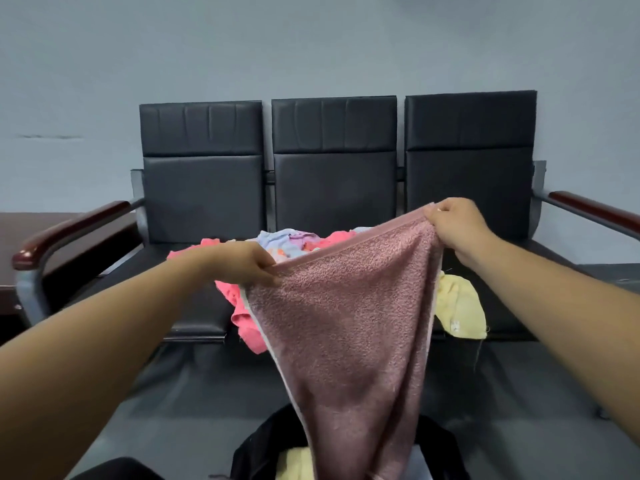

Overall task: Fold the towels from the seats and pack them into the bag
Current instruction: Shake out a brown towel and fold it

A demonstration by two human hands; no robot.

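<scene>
dusty pink towel (349, 323), yellow towel (459, 308), coral pink one (244, 322), black seats (334, 164), black bag (263, 448)

No text, brand or number can be read. A white tag (454, 326) on the yellow towel (459, 303), below the fingers (434, 214) of the right hand (455, 225), is too small to make out.
</scene>
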